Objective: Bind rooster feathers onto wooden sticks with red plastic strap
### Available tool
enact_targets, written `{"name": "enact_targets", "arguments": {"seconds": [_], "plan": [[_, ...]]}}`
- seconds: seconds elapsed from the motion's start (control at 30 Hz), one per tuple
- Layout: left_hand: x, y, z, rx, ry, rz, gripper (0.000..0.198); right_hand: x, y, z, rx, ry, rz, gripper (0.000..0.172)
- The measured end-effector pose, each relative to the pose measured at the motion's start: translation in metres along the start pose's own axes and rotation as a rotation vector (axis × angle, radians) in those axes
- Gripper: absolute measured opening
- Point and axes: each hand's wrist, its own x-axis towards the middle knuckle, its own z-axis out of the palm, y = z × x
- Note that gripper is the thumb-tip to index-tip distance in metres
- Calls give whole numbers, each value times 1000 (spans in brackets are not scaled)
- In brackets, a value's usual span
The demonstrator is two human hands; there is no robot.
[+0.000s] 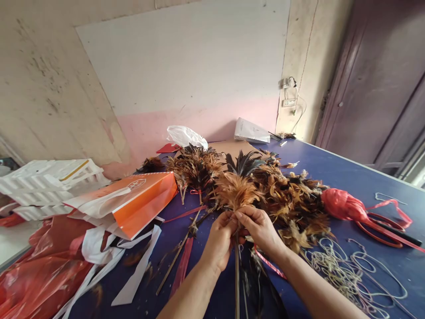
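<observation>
Both my hands are closed around the base of a feather duster (236, 188), where its brown feathers meet a thin stick (237, 279). My left hand (221, 237) pinches from the left side. From the right, my right hand (260, 226) presses its fingertips against the same spot, touching the left. Black feathers fan out at the duster's far end. A pink ribbon (267, 262) trails below my right hand. Long black feathers (260, 283) lie under my wrists. Beyond the hands spreads a heap of brown and black feathers (292, 190), with tied feather bunches (199, 170) to its left.
On the blue table (335, 166), a red plastic ribbon ball (341, 204), scissors (381, 230) and tangled string (348, 274) lie right. An orange-and-white bag (142, 199), white strips (141, 266) and red plastic (43, 266) crowd the left. A grey box (251, 131) stands by the wall.
</observation>
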Motion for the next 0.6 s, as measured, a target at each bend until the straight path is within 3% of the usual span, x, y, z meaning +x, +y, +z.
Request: {"name": "enact_targets", "arguments": {"seconds": [0.37, 0.6], "plan": [[-16, -3, 13, -10, 51, 136, 20, -2, -14, -6, 20, -174, 30, 27], [-15, 2, 6, -18, 41, 50, 24, -1, -19, -13, 6, -124, -11, 26]]}}
